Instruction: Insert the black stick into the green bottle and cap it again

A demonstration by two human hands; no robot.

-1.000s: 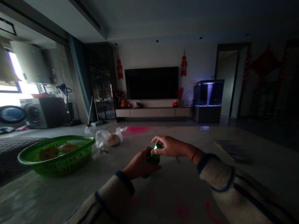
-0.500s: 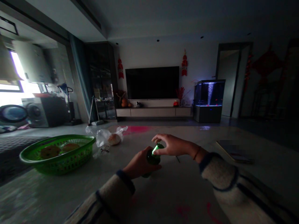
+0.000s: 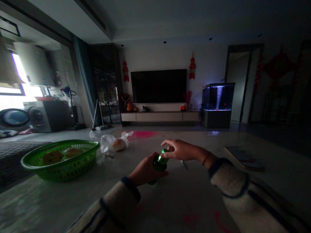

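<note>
My left hand (image 3: 147, 170) is wrapped round a small dark green bottle (image 3: 158, 165), holding it tilted above the table; its lower part is mostly hidden by the fingers. At the bottle's top, my right hand (image 3: 181, 150) grips a shiny green cap (image 3: 163, 155) between thumb and fingers. Whether the cap is still joined to the bottle I cannot tell. Just right of the bottle, a thin dark stick-like thing (image 3: 185, 165) with a pale end lies on the table (image 3: 194, 194).
A green plastic basket (image 3: 60, 171) with round bread-like things stands at the left. Near it lie a clear plastic bag (image 3: 105, 142), a bread roll (image 3: 119, 144) and a small wiry thing (image 3: 109, 155). A phone-like flat object (image 3: 243, 158) is at the right.
My right hand has shifted slightly to the right and up, and more of the shiny green cap shows. My left hand keeps its hold on the bottle.
</note>
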